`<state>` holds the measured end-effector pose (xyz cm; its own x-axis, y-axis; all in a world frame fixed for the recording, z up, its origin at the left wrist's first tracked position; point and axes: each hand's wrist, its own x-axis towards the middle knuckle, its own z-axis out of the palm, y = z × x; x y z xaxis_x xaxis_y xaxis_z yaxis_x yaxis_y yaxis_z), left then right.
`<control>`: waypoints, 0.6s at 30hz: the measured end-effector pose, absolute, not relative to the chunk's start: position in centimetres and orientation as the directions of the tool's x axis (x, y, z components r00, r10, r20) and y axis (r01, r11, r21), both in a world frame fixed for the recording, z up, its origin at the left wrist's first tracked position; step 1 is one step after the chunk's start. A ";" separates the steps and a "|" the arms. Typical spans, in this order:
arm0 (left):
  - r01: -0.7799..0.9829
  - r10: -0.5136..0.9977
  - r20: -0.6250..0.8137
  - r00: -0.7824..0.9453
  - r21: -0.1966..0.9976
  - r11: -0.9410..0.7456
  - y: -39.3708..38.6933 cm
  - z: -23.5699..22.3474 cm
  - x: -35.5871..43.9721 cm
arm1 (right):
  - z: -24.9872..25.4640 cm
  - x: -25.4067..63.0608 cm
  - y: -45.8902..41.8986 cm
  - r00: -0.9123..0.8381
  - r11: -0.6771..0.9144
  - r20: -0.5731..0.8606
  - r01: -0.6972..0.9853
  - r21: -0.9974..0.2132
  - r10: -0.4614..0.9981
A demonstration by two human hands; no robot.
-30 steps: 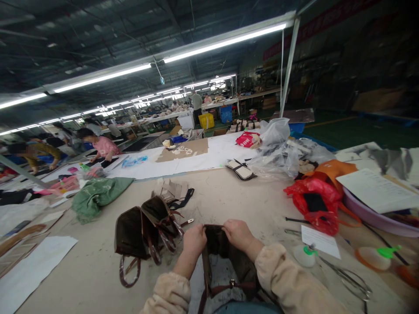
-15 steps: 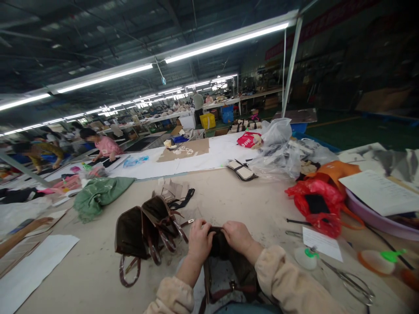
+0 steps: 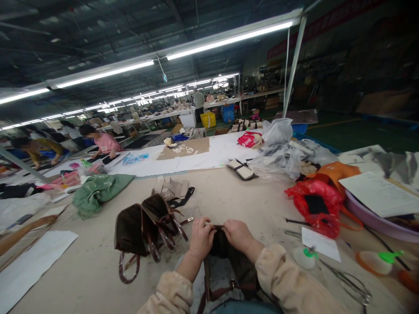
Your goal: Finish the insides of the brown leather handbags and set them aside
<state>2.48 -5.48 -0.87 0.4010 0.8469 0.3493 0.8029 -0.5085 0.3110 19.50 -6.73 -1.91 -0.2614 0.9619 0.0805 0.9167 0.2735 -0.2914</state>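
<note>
A dark brown handbag (image 3: 244,268) with reddish-brown straps and a small metal fitting lies in front of me at the table's near edge. My left hand (image 3: 201,237) pinches the bag's far upper edge from the left. Close beside it, my right hand (image 3: 238,235) grips the same edge from the right, thumb and fingers pressed together. The inside of the bag under my fingers is too dark to make out. Left of my hands stand two similar brown handbags (image 3: 131,229), their handles wrapped in clear film.
Beige pieces (image 3: 172,189) and a green cloth bag (image 3: 101,194) lie farther left. To the right are scissors (image 3: 352,283), a bottle with a green cap (image 3: 306,259), a paper slip (image 3: 321,244), a red plastic bag (image 3: 316,209) and a purple basin (image 3: 376,218). A co-worker's arm (image 3: 28,233) reaches in at left.
My left hand's fingers have shifted slightly along the bag's edge, while my right hand keeps its grip. At far left, the co-worker's arm has moved a little.
</note>
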 end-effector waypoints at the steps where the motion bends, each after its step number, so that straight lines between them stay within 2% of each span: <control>1: 0.796 0.845 0.350 0.403 0.322 -0.513 -5.4 -0.9 2.4 | -1.9 19.5 -6.7 -0.264 0.276 0.083 0.917 -0.289 0.961; 8: 0.793 0.850 0.292 0.439 0.318 -0.519 -5.2 -0.8 2.2 | -2.0 19.2 -6.7 -0.273 0.283 0.076 0.918 -0.278 0.959; 15: 0.750 0.848 0.130 0.514 0.412 -0.518 -4.6 -0.7 2.2 | -1.8 19.7 -6.6 -0.299 0.307 0.071 0.913 -0.270 0.952; 18: 0.768 0.855 0.101 0.509 0.396 -0.503 -4.4 -0.9 2.3 | -1.7 20.0 -6.6 -0.288 0.294 0.062 0.915 -0.276 0.956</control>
<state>2.30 -4.37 -0.89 0.5087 0.8550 0.1006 0.7679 -0.5034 0.3961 19.96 -6.56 -1.68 -0.2883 0.9555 0.0623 0.9149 0.2940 -0.2765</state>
